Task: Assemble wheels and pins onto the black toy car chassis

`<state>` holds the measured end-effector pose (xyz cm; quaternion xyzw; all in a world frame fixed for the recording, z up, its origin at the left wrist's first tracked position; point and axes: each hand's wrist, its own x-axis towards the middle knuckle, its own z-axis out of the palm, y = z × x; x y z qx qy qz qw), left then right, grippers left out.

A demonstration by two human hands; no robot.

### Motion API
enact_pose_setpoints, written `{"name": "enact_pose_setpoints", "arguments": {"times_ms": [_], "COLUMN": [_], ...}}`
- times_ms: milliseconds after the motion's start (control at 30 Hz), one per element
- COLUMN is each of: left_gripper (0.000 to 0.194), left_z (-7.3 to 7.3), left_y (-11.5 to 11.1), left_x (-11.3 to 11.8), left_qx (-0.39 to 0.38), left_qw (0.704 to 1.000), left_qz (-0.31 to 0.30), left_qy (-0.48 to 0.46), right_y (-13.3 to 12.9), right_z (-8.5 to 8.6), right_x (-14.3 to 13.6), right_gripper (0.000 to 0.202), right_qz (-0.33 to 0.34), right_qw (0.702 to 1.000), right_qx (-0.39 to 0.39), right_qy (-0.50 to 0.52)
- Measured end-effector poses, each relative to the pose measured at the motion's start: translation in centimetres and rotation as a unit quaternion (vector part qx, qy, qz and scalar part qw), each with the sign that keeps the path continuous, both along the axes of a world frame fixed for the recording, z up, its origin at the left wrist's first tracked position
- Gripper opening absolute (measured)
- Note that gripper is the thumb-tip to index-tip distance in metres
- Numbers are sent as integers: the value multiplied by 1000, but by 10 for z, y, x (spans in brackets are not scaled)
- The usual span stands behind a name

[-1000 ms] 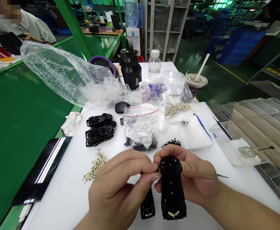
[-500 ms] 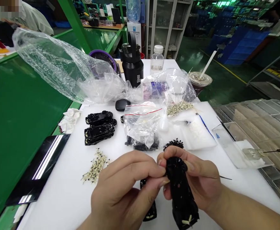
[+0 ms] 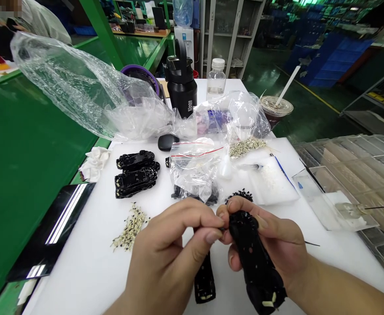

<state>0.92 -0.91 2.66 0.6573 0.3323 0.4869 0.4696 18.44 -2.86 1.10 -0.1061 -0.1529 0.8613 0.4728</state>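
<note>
My right hand (image 3: pixel 277 243) grips a long black plastic car-shaped part (image 3: pixel 255 262), tilted toward the lower right, with a pale clip at its near end. My left hand (image 3: pixel 168 258) pinches thumb and forefinger together against the part's far end; what lies between the fingertips is too small to tell. A second black part (image 3: pixel 205 282) lies on the white table (image 3: pixel 89 267) below my hands. Two more black parts (image 3: pixel 135 173) rest stacked at the left. A heap of small pale pieces (image 3: pixel 131 227) lies beside my left hand, and tiny black pieces (image 3: pixel 241 195) sit just beyond my right.
Clear plastic bags (image 3: pixel 89 94), a zip bag of black parts (image 3: pixel 195 175), a black flask (image 3: pixel 181 85), a clear bottle (image 3: pixel 216 78) and an iced drink cup (image 3: pixel 275 109) crowd the far side. Clear trays (image 3: pixel 349 175) stand right, a dark glossy panel (image 3: pixel 52 232) left. Another person sits far left.
The black part in my right hand has tilted, its near end swinging down and to the right. My left fingertips stay pinched at its far end. The view has shifted slightly.
</note>
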Motion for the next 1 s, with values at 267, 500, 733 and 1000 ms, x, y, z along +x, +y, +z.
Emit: {"name": "enact_pose_setpoints", "arguments": {"times_ms": [267, 500, 733, 1000], "left_gripper": [16, 19, 20, 19], "left_z": [-6, -9, -5, -4], "left_y": [12, 13, 13, 10], "left_x": [2, 5, 4, -1], "left_qx": [-330, -402, -396, -273], "left_qw": [916, 885, 901, 958], "left_qz": [-125, -93, -64, -43], "left_qy": [-193, -218, -165, -76], "right_y": [-1, 0, 1, 0], "right_z": [0, -2, -5, -6], "right_x": [1, 1, 2, 1], "right_gripper": [19, 20, 20, 19], "right_qz": [-17, -28, -22, -26], "right_qw": [999, 999, 1000, 1000], "right_qx": [34, 21, -4, -1], "right_qy": [0, -3, -4, -16]}}
